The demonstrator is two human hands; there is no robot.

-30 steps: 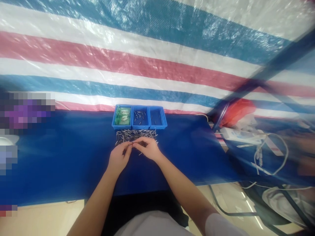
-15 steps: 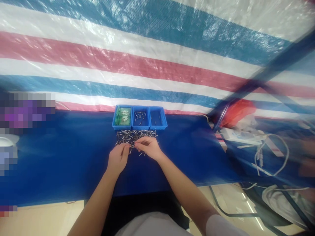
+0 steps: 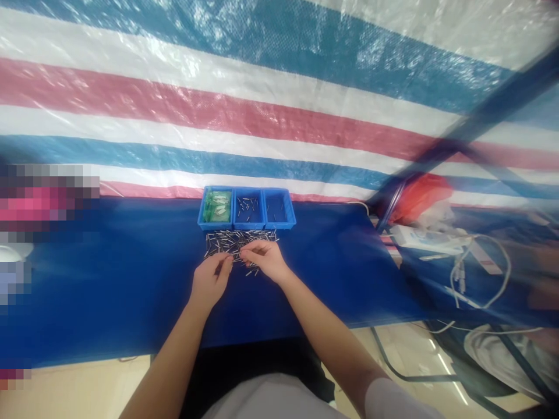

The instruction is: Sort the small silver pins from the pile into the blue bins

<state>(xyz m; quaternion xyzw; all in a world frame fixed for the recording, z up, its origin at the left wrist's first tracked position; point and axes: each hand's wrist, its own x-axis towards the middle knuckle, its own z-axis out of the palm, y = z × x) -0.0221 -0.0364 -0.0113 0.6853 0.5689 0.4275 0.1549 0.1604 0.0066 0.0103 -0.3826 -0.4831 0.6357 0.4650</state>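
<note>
A spread of small, thin metal pins (image 3: 227, 238) lies on the blue tabletop, silver with dark ends. At its near edge my left hand (image 3: 212, 279) is closed in a pinch, thumb against fingers. My right hand (image 3: 267, 260) pinches too, its fingertips facing the left ones a short gap apart. What seems to be one small metal pin lies between the two sets of fingertips, though loose pins behind make it hard to separate. Just beyond stand three joined blue bins: the left bin (image 3: 201, 218) holds a green packet, the middle bin (image 3: 249, 223) several pins, the right bin (image 3: 283, 219) a few.
The blue table (image 3: 113, 279) extends to both sides. A striped plastic sheet (image 3: 262, 110) hangs behind it. To the right are a red bag (image 3: 423, 198), a coiled white cable (image 3: 509, 267) and a dark metal frame (image 3: 489, 116). Pixelated items stand at the left edge.
Both hands keep nearly the same pinching pose over the pins, with only slight finger movement. The view has shifted slightly. The bins look the same.
</note>
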